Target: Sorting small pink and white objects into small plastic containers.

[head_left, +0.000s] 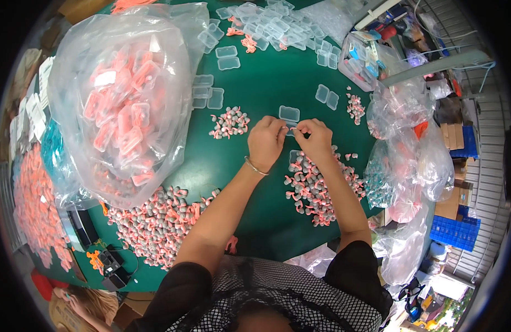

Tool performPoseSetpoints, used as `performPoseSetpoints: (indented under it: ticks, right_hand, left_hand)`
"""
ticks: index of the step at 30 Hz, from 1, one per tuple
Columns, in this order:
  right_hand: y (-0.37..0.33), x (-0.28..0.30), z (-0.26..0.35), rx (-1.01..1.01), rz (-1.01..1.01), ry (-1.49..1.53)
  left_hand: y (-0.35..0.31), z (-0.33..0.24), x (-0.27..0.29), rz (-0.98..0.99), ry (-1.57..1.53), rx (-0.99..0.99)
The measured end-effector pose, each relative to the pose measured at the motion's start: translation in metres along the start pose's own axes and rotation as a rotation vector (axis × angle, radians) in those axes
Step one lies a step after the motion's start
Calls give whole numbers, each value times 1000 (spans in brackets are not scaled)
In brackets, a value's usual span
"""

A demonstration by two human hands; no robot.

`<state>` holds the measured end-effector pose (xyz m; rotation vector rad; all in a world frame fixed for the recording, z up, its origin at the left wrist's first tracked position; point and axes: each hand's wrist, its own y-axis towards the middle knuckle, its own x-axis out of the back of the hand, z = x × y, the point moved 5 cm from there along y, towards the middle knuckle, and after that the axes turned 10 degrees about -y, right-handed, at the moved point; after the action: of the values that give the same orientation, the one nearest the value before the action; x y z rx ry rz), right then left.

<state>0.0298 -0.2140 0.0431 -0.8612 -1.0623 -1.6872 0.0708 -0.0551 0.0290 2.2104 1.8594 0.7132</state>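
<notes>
At the middle of the green table, an open clear plastic case [289, 114] lies with its lid spread away from me. Over its near half, my left hand [266, 141] and my right hand [315, 139] meet, fingertips pinched close together. A bit of pink shows at the fingertips; what exactly they hold is too small to make out. A pile of small pink-and-grey pieces, earplug-like in shape [316, 191], lies beneath my right forearm. To the left of my left hand is a smaller heap of the same pieces [230, 123].
A big clear bag of filled pink cases [122, 105] fills the left. Many empty clear cases [272, 25] lie at the far edge. Another large pile of pieces [156, 227] sits near left. Plastic bags [402, 166] crowd the right edge. Another person's arm [84, 310] shows lower left.
</notes>
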Motion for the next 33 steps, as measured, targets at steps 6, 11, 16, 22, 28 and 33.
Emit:
performPoseSetpoints:
  ticks: [6,11,16,22,28,33]
  right_hand:
    - [-2,-6,14,108,-23,-294]
    - [15,-1,8,20,130,-159]
    - [100,-10,28,146,2,-24]
    - [200,-77,75,393,-80,-135]
    - [232,-121,61,220,-68,-622]
    - [182,-83,48,176,-9,136]
  left_hand:
    - [-2,4,-10,110,194,-48]
    - [-2,-1,2,160,149,-57]
    - [-5,0,5,237,149,-43]
    - [-7,2,6,234,91,-14]
    - [-7,4,1,230,52,1]
    - [-6,8,12,228,69,20]
